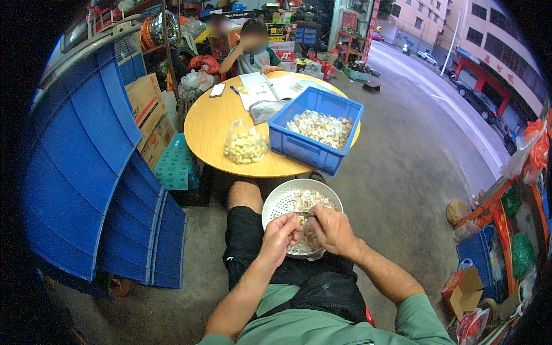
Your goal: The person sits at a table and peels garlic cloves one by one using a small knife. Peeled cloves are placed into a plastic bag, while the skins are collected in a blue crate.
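Observation:
A white colander [273,202] rests on my lap, holding garlic cloves and loose papery skins [310,198]. Above its near half, my left hand [280,234] is closed, pinching a small pale yellow garlic clove [301,221] between thumb and fingers. Beside it my right hand [334,229] is closed on a small dark metal knife [303,214]; its blade points left, close to the clove. The handle is hidden in my fingers. On the round table, a clear plastic bag [246,144] contains peeled cloves. A blue crate [307,150] next to it contains unpeeled garlic [322,127].
The round wooden table [201,129] stands just beyond my knees. Across it sits a person [253,54] with open books [259,95], a phone [217,90] and a grey pouch [267,111] nearby. Blue panels [80,155] stand at left; an open cardboard box [464,290] lies at right.

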A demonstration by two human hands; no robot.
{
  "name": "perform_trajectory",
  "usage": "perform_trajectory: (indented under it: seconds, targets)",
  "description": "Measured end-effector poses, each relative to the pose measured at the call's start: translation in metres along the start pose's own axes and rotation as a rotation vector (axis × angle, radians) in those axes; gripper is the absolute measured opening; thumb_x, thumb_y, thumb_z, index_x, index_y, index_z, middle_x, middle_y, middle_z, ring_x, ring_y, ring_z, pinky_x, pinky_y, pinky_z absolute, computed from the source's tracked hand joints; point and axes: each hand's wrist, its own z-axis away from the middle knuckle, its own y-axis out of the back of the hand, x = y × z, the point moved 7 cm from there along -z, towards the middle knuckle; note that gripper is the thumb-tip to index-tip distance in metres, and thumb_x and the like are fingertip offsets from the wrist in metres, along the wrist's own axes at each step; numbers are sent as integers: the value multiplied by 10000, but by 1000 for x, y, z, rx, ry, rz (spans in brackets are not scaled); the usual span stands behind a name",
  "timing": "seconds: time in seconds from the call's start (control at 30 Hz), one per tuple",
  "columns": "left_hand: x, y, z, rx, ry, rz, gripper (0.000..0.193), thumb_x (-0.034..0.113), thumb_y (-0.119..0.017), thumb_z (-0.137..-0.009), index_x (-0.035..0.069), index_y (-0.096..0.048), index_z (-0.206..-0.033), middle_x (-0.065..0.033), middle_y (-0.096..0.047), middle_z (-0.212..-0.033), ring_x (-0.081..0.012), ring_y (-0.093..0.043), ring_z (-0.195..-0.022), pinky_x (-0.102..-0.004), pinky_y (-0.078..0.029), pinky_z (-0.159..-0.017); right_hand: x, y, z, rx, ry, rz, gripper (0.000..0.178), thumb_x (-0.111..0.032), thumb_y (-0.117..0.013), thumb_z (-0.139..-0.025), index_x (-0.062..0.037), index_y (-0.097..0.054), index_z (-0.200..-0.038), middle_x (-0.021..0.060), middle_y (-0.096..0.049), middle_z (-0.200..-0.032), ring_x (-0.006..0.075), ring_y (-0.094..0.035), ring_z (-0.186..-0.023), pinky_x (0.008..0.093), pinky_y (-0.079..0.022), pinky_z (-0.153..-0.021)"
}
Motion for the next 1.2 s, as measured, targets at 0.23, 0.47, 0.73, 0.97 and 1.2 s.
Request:
perform_trajectory:
  seconds: [0.23, 0.47, 0.73, 0.97, 1.2]
  targets:
    - [5, -7, 3, -36, 12, 9, 129, 126, -557, -983, 25, -604, -1048, -11, -616, -802, -50, -522, -613, -178, -389, -501, -2, 0, 0, 33, 133, 140, 264, -178, -732, -802, -35, -519, -864, 160, -600, -737, 361, -637, -697, 456, -506, -616]
    - [0, -4, 0, -78, 72, 78, 130, 132, -564, -983, 26, -600, -1050, -20, -630, -808, -54, -523, -601, -176, -378, -491, -1, 2, -4, 50, 249, 140, 249, -181, -736, -785, -57, -525, -831, 140, -583, -694, 332, -630, -648, 449, -499, -577]
    - [-5, 6, -8, 33, 67, 253, 194, 225, -556, -1017, 43, -601, -1068, -11, -597, -830, -77, -516, -645, -210, -395, -553, -5, -7, 3, -52, 265, 51, 237, -189, -723, -810, -54, -529, -819, 146, -591, -685, 345, -627, -638, 455, -493, -573]
    - [-5, 16, -9, 60, 0, 217, 198, 216, -538, -1026, 55, -597, -1126, 0, -581, -816, -87, -519, -652, -227, -410, -569, 2, -1, -1, -13, 119, 91, 212, -167, -678, -834, -31, -516, -836, 170, -590, -735, 371, -628, -692, 460, -499, -617]
    - [0, 6, -2, 45, -1, 98, 154, 205, -527, -1025, 66, -592, -1041, 6, -546, -761, -68, -463, -560, -201, -352, -481, 0, -2, -9, 11, 84, 54, 248, -155, -699, -828, -10, -499, -845, 191, -587, -757, 401, -613, -712, 470, -487, -637]
